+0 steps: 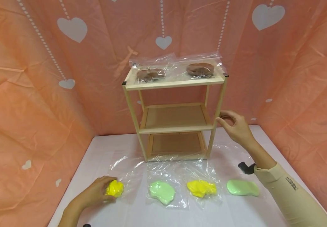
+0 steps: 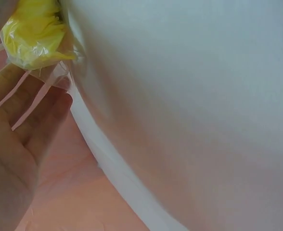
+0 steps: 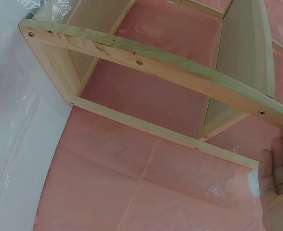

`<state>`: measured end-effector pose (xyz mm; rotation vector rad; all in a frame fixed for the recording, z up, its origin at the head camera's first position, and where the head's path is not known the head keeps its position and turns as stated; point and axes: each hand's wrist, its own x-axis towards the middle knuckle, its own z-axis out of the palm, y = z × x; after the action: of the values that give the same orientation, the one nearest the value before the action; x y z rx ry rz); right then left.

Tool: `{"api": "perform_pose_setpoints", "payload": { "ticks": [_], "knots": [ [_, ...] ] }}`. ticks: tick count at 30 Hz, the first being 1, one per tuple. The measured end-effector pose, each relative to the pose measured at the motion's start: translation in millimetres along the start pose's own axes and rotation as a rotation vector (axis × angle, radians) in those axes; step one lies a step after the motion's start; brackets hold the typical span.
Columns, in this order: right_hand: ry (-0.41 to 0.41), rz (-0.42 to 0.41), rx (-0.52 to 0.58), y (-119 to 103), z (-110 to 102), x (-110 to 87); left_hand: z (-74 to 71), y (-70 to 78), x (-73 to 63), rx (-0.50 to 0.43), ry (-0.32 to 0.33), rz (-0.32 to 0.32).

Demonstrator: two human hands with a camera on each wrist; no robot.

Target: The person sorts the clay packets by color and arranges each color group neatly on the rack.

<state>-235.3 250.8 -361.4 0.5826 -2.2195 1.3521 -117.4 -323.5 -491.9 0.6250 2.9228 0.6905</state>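
My left hand (image 1: 96, 190) holds a yellow lump (image 1: 115, 188) in a clear plastic bag, low over the left side of the white table. In the left wrist view the bagged lump (image 2: 35, 33) sits between thumb and fingers. My right hand (image 1: 237, 127) is at the right front post of a three-tier wooden shelf rack (image 1: 176, 129), thumb and fingertips against the post. The right wrist view has the fingers (image 3: 278, 168) right at the wooden upright (image 3: 146, 65); the thumb is hidden there. The rack stands upright.
Two bagged brown lumps (image 1: 200, 69) lie on the rack's top tier. In front of the rack lie a pale green lump (image 1: 162, 191), another yellow lump (image 1: 201, 188) and a second green one (image 1: 242, 187). A black elbow-shaped piece (image 1: 246, 168) lies beside the right forearm. Pink heart-patterned cloth encloses the table.
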Motion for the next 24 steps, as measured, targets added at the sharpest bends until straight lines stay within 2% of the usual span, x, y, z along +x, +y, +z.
{"api": "perform_pose_setpoints", "payload": {
  "ticks": [8, 24],
  "knots": [
    [0.000, -0.003, -0.010, 1, 0, 0.6, 1.0, 4.4, -0.4, -0.021, 0.002, -0.058],
    [0.003, -0.004, -0.011, 1, 0, 0.6, 0.4, 11.8, 2.4, -0.003, 0.037, -0.065]
  ]
}}
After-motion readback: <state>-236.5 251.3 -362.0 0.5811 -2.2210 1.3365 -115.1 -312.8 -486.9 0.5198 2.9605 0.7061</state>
